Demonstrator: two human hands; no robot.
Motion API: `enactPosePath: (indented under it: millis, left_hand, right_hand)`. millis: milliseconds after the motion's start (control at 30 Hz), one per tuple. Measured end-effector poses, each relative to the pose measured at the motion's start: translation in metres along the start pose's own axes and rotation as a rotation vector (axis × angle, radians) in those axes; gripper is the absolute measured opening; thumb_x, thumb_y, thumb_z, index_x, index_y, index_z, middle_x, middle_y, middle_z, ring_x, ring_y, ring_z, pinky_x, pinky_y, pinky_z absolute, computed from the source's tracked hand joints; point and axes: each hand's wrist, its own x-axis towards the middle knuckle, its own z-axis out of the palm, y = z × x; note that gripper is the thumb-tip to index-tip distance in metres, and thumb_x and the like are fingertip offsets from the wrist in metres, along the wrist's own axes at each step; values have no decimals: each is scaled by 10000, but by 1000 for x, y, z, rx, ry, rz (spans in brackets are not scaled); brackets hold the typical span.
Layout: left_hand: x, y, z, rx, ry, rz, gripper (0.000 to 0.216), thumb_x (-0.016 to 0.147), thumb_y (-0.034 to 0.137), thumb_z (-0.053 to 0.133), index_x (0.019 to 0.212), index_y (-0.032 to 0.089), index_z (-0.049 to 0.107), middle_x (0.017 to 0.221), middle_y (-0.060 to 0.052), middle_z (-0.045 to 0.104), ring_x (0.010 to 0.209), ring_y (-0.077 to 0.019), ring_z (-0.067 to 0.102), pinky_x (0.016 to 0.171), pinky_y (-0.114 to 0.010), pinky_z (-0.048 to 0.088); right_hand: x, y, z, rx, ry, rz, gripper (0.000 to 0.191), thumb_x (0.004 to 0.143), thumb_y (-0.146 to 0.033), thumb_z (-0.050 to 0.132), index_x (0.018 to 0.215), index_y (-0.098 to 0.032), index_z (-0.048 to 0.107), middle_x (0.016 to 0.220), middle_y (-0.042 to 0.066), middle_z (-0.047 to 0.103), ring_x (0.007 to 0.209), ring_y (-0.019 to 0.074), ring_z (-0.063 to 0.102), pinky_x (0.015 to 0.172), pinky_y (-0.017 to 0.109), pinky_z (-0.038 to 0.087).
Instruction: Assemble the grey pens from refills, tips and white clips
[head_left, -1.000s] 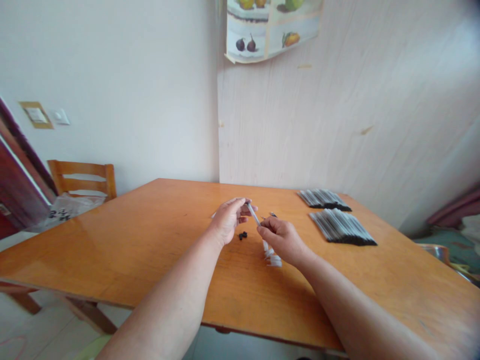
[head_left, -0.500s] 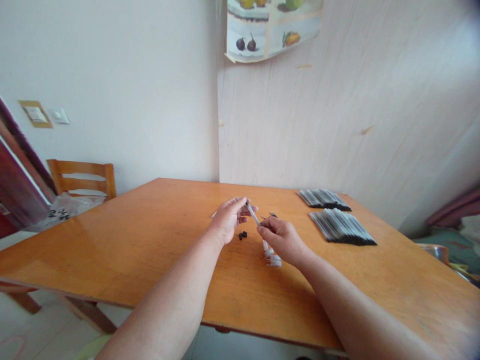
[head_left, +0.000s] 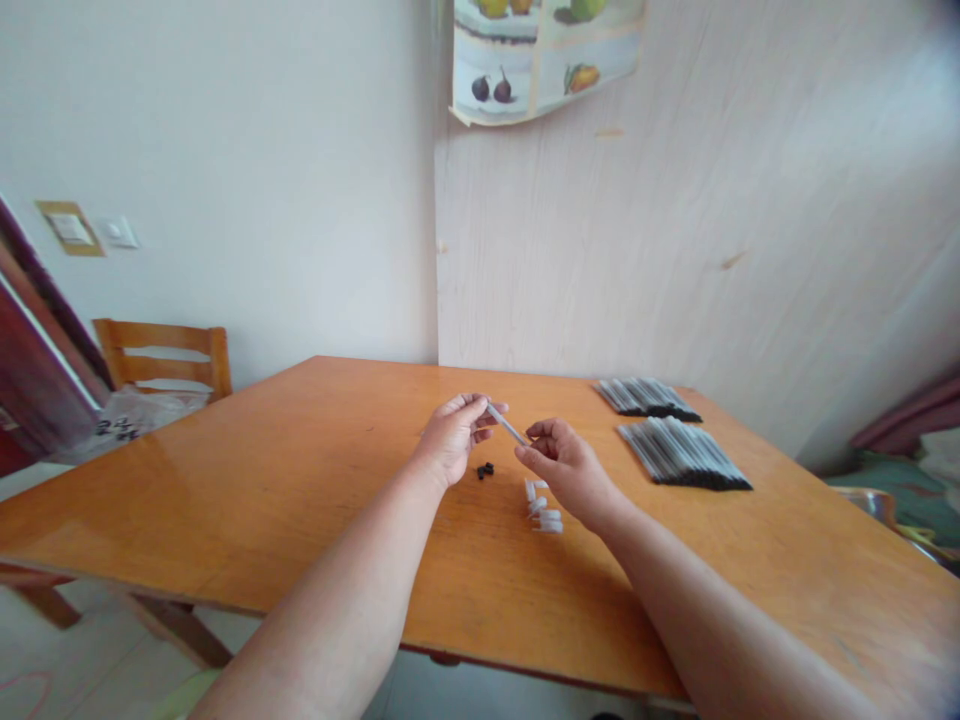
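A slim translucent pen barrel (head_left: 507,424) slants between my two hands above the table. My left hand (head_left: 453,440) is closed on its upper end, thumb on top, with the other fingers loosely curled behind. At the lower end, my right hand (head_left: 562,462) pinches the barrel between thumb and fingertips; the very tip is hidden there. Small black pieces (head_left: 486,470), too small to identify, lie on the table just below the barrel. Several clear pen caps (head_left: 546,515) lie beneath my right hand.
Two flat rows of clear pens with black ends, a near row (head_left: 684,455) and a far row (head_left: 646,398), lie at the right of the wooden table (head_left: 300,480). A wooden chair (head_left: 169,352) with a plastic bag (head_left: 135,410) stands at the left. The wall is behind.
My right hand has shifted slightly up and right, and the barrel lies at a flatter slant. More of the clear caps show beneath. My left hand has moved slightly left.
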Motion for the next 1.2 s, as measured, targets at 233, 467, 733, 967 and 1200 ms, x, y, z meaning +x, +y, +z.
enactPosePath:
  millis: [233, 467, 733, 967, 1200]
  left_hand:
    - [0, 5, -1, -118, -50, -45, 139, 771, 220, 663, 854, 165, 566, 971, -97, 720, 773, -135, 650, 665, -247, 450]
    - [1, 6, -2, -157, -50, -39, 114, 780, 192, 656, 867, 161, 589, 998, -90, 716, 838, -139, 649, 689, -247, 461]
    - [2, 6, -5, -197, -89, -35, 113, 793, 194, 650, 893, 163, 607, 1049, -93, 704, 915, -145, 643, 737, -253, 470]
    - [1, 8, -5, -199, -102, -37, 139, 779, 211, 674, 892, 163, 609, 1071, -86, 699, 940, -148, 649, 769, -259, 477]
    - [6, 3, -9, -196, -35, -9, 153, 768, 217, 688, 887, 170, 605, 1074, -78, 700, 969, -145, 647, 767, -251, 483]
  right_hand:
    - [0, -2, -5, -60, 22, 37, 265, 798, -447, 579, 810, -182, 574, 680, 8, 591, 592, 120, 486, 555, 247, 368]
    - [0, -3, -6, 12, -38, 69, 332, 823, -495, 544, 886, -173, 592, 691, 22, 607, 623, 132, 524, 588, 256, 396]
    - [1, -2, -8, 59, -7, 57, 301, 805, -470, 580, 838, -171, 572, 703, 19, 610, 637, 126, 518, 605, 249, 391]
    - [0, -2, -10, 31, -73, 80, 389, 852, -534, 491, 825, -164, 607, 660, 33, 633, 605, 129, 520, 604, 257, 401]
    - [0, -3, -7, 78, -15, 25, 307, 762, -446, 635, 888, -179, 548, 725, 13, 611, 659, 134, 543, 614, 252, 404]
